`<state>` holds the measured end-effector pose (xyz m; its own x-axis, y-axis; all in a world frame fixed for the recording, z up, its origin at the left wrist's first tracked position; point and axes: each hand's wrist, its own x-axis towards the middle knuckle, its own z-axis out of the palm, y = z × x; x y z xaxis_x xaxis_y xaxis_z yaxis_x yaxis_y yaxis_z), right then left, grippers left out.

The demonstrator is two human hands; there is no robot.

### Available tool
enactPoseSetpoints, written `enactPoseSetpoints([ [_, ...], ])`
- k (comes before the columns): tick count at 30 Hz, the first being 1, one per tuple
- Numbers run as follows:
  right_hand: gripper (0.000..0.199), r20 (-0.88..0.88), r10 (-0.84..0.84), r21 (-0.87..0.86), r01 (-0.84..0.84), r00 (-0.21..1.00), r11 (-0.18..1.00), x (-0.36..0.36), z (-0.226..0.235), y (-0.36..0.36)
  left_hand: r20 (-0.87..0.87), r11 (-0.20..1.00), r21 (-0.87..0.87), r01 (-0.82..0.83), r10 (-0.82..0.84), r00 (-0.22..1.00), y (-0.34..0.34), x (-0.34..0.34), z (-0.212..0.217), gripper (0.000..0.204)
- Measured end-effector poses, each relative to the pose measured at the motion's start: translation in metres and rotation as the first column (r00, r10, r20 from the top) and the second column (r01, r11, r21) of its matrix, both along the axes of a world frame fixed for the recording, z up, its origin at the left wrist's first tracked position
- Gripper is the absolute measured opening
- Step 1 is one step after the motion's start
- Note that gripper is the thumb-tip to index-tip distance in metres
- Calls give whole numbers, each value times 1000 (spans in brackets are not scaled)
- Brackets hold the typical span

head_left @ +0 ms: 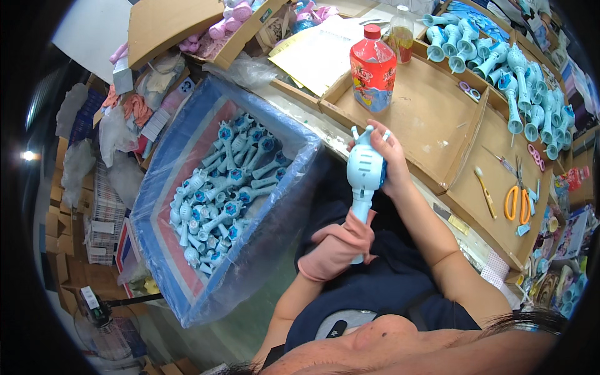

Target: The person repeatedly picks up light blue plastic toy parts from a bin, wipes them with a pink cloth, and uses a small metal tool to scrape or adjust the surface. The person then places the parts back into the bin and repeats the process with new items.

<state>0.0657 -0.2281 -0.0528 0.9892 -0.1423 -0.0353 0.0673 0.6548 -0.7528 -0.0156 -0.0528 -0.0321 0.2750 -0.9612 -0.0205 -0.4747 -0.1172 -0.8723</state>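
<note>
A light-blue plastic toy wand point(365, 167) is held upright in front of my body, with small prongs at its top and slots in its rounded head. My left hand point(334, 247), in a pinkish glove, wraps round its handle. Bare, my right hand point(389, 155) grips the head from the right side, fingers up near the prongs. A dark blue detail shows on the head's right edge, partly covered by that hand. To the left, a blue plastic-lined box point(164, 164) holds a heap of similar light-blue toy wands point(220, 187).
On the right, a shallow cardboard tray point(431, 134) bears a red-capped bottle point(373, 69), orange-handled scissors point(519, 199), a yellow-handled brush point(485, 192) and a thin screwdriver point(499, 155). More light-blue toy pieces point(494, 59) lie behind. Pink toy parts point(230, 19) fill a box at the back.
</note>
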Motion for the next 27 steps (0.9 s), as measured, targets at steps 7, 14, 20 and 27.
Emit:
enactPoseSetpoints([
  [7, 57, 37, 101, 215, -106, 994, 971, -1, 2, 7, 713, 789, 301, -536, -559, -422, 15, -7, -25, 50],
  [14, 78, -48, 221, 262, -201, 974, 944, -39, -12, 24, 310, 520, 487, -702, -854, -418, 6, -11, -28, 31],
  [20, 89, 106, 414, 603, -389, 904, 696, -29, -21, 22, 467, 603, 444, -663, -787, -403, 1, -6, -29, 61],
  [27, 70, 39, 400, 254, -396, 916, 883, -54, -19, 30, -58, 298, 387, -873, -936, -346, -3, -1, -21, 39],
])
